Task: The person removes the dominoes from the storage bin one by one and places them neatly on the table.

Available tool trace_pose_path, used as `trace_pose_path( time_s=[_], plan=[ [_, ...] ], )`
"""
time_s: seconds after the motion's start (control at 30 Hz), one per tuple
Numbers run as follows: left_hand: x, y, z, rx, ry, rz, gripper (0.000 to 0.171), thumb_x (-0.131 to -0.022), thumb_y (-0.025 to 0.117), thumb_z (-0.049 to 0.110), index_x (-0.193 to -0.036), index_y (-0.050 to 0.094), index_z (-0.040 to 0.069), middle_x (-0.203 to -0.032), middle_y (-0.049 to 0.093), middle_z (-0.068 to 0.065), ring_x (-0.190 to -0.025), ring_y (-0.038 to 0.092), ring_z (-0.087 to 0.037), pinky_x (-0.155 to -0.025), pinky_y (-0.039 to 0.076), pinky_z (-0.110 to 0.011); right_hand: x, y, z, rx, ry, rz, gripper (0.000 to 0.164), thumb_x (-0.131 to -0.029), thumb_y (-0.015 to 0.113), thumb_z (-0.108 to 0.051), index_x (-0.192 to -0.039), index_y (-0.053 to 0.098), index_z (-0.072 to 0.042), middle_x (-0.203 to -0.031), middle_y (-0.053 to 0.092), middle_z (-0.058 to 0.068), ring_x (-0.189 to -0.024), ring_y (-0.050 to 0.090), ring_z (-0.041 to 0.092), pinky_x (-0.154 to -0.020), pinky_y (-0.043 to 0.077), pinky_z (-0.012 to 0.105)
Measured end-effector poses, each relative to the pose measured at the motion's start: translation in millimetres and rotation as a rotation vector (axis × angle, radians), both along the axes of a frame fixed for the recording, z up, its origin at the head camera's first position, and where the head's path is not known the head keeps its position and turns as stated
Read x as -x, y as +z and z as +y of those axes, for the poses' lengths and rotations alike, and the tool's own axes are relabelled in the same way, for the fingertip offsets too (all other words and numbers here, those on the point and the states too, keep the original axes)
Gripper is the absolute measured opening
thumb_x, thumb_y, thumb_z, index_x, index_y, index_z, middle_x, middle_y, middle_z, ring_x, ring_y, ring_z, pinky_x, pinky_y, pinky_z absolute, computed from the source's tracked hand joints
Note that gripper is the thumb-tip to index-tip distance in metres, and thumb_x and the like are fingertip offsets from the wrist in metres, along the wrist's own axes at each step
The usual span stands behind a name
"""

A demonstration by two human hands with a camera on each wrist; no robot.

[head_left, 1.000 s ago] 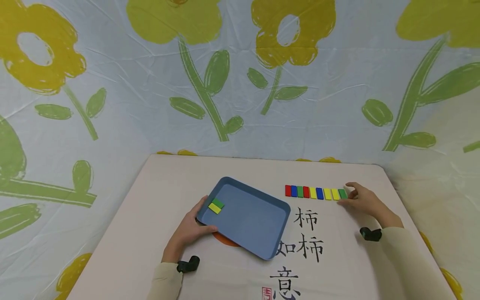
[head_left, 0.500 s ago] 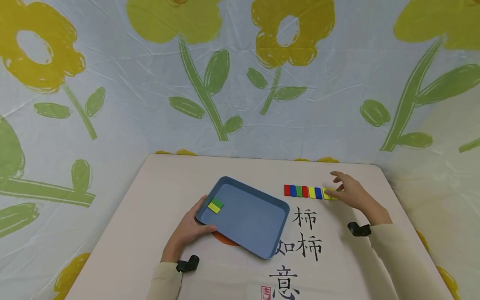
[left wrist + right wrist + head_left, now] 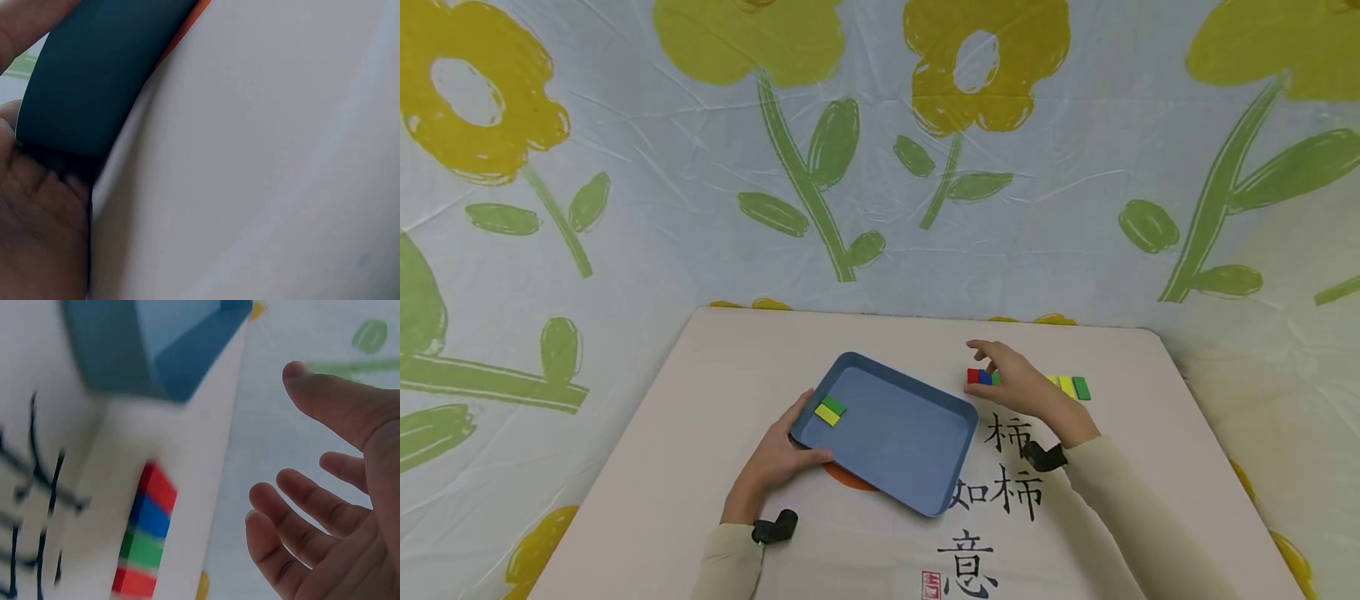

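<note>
Right hand [image 3: 1021, 387] has shifted leftward over the row of coloured tiles [image 3: 984, 377]; half a second ago it stood at the row's right end. Left hand [image 3: 782, 458] and tray [image 3: 895, 442] hold practically the same position.

Finding: the row runs left to right, each tile's long axis pointing away from the person. Its leftmost, red tile [image 3: 973, 376] lies just beside the right fingertips; the green end tile [image 3: 1081, 388] shows past the wrist. Middle tiles are hidden. The right hand is much the nearer to the row. Its fingers [image 3: 317, 499] are loosely bent, apart, and hold nothing. The left grips the tray's near-left corner, thumb at the rim; whether the tray's far side rests on the surface [image 3: 752, 350], I cannot tell.

Two tiles [image 3: 828, 414], green and yellow, lie together inside the tray's left end.

Surface: pale, marked with black characters [image 3: 967, 567]. Behind it hangs flowered sheeting [image 3: 1075, 275].
</note>
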State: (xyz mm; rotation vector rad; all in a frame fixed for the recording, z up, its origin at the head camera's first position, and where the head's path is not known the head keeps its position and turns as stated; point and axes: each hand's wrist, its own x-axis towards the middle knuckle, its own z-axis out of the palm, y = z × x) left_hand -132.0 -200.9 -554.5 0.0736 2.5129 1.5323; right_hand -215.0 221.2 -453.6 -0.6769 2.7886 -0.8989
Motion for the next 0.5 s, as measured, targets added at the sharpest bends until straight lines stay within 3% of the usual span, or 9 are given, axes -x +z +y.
trace_pose_path(
  time_s=[0.23,0.5],
  plan=[
    [0.7,-1.9,-0.9,0.001,0.009,-0.012,0.112,-0.074,0.093,0.04,-0.163,0.025,0.039,-0.171,0.025,-0.001,-0.159,0.019,-0.032,-0.124,0.021,-0.063,4.5,-2.7,-56.3,0.025,0.104,-0.012,0.078,-0.091,0.08,-0.031,-0.155,0.042,-0.006,-0.136,0.059,0.021,-0.108,0.063,0.029,-0.089,0.056,0.046],
    [1.9,-1.4,-0.3,-0.001,0.001,-0.007,0.113,-0.074,0.094,0.04,-0.163,0.025,0.039,-0.171,0.025,-0.002,-0.159,0.02,-0.032,-0.124,0.022,-0.062,7.1,-15.5,-111.1,0.063,0.237,-0.057,0.079,-0.09,0.082,-0.03,-0.154,0.044,-0.006,-0.135,0.06,0.02,-0.112,0.063,0.035,-0.093,0.057,0.044]
  ],
)
